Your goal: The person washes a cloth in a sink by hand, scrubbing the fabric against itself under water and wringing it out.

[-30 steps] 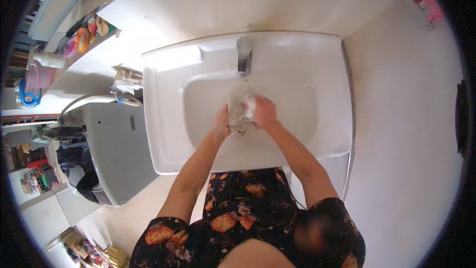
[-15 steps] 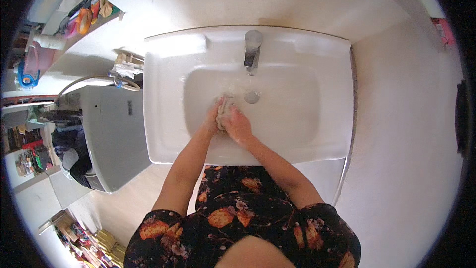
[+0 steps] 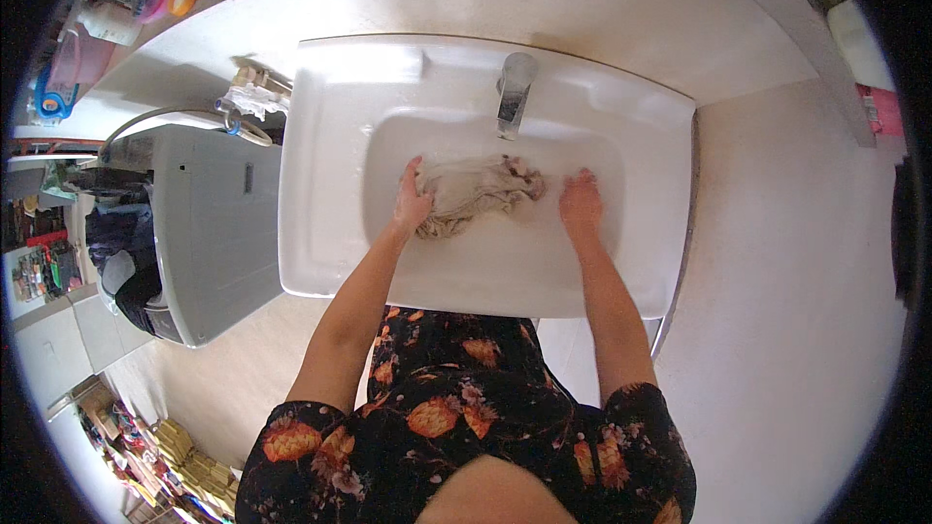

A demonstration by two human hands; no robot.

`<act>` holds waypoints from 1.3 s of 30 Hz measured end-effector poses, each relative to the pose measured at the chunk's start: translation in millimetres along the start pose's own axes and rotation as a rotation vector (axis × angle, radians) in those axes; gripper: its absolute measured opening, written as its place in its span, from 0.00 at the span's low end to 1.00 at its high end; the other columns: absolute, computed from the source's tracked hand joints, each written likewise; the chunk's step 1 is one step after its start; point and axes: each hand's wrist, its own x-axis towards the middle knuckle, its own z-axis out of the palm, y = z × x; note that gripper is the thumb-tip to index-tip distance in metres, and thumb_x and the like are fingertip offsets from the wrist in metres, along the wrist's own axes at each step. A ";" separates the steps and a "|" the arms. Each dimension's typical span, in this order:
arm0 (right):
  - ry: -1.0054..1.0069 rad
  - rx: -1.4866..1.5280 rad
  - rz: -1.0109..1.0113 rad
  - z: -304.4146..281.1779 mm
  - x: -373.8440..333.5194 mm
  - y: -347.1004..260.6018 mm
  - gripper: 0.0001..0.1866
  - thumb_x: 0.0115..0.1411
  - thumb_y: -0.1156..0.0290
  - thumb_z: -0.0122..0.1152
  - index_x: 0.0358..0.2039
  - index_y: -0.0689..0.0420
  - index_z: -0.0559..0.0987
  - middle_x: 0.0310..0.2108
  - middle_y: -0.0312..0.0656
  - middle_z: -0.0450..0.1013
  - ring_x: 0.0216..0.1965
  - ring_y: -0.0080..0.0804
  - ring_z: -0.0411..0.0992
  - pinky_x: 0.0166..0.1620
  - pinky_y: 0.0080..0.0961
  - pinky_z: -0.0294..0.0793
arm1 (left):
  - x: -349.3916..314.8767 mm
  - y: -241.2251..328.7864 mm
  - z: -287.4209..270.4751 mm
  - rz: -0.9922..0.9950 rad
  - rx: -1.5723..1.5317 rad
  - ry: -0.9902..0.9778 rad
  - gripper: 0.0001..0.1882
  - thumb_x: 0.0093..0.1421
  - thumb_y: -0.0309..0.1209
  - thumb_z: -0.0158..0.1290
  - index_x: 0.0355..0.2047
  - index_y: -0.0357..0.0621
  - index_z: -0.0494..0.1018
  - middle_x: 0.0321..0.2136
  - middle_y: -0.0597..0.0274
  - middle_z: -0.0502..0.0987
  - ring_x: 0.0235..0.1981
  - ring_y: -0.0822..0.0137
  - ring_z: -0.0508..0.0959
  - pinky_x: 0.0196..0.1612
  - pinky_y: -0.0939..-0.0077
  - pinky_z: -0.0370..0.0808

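Dress (image 3: 456, 403): black with orange flowers, nearest the view, in front of the sink.
Left hand (image 3: 412, 202): touching the left end of the cloth, thumb and fingers apart; I cannot tell how firmly it grips.
Right hand (image 3: 582, 206): off the cloth now, just beside its right end; half a second ago both hands held the bundle together. Its fingers are blurred, so I cannot tell whether they are curled.
Cloth (image 3: 471, 189): lying in the basin between the hands, pale and wet-looking, spread sideways in creases where it was bunched up before.
Sink (image 3: 325, 160): white; its drain, visible half a second ago, is now out of sight.
Tap (image 3: 515, 92): metal, beyond the cloth.
Washing machine (image 3: 223, 238): grey, left of the sink, with dark clothes (image 3: 118, 223) at its left side.
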 end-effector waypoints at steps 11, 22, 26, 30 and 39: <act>-0.230 0.444 -0.521 -10.2 -108.7 -176.1 0.23 0.52 0.70 0.53 0.49 0.62 0.66 0.49 0.51 0.63 0.51 0.51 0.61 0.50 0.42 0.66 | -59.7 45.7 -7.0 0.228 0.758 0.027 0.13 0.58 0.39 0.48 0.36 0.45 0.75 0.38 0.53 0.73 0.42 0.51 0.70 0.44 0.57 0.66; -0.145 0.481 -0.255 97.3 -30.4 -144.4 0.17 0.56 0.67 0.50 0.44 0.62 0.69 0.40 0.54 0.69 0.43 0.52 0.69 0.45 0.45 0.69 | 40.4 23.7 29.9 0.493 1.074 -0.143 0.14 0.58 0.42 0.46 0.36 0.46 0.72 0.34 0.53 0.76 0.37 0.54 0.75 0.38 0.58 0.69; -0.332 0.501 -0.210 58.9 -6.5 -150.3 0.11 0.59 0.67 0.48 0.37 0.61 0.70 0.31 0.53 0.73 0.36 0.53 0.72 0.40 0.46 0.71 | 66.9 33.1 28.9 0.376 0.974 -0.297 0.16 0.59 0.42 0.45 0.28 0.43 0.75 0.26 0.47 0.77 0.30 0.49 0.78 0.32 0.55 0.72; -0.511 0.590 -0.151 9.7 -42.6 -127.7 0.12 0.59 0.67 0.49 0.37 0.62 0.71 0.36 0.54 0.73 0.40 0.54 0.70 0.44 0.46 0.69 | 21.2 57.2 0.3 0.108 0.801 -0.225 0.16 0.56 0.43 0.49 0.24 0.44 0.77 0.25 0.50 0.78 0.32 0.51 0.77 0.35 0.56 0.72; -0.256 0.763 -0.319 32.2 -73.9 -117.2 0.22 0.50 0.73 0.54 0.48 0.61 0.70 0.48 0.54 0.62 0.51 0.53 0.60 0.52 0.44 0.64 | -27.0 49.6 1.5 0.669 1.088 -0.205 0.11 0.55 0.38 0.50 0.29 0.43 0.71 0.33 0.56 0.72 0.37 0.54 0.70 0.44 0.57 0.63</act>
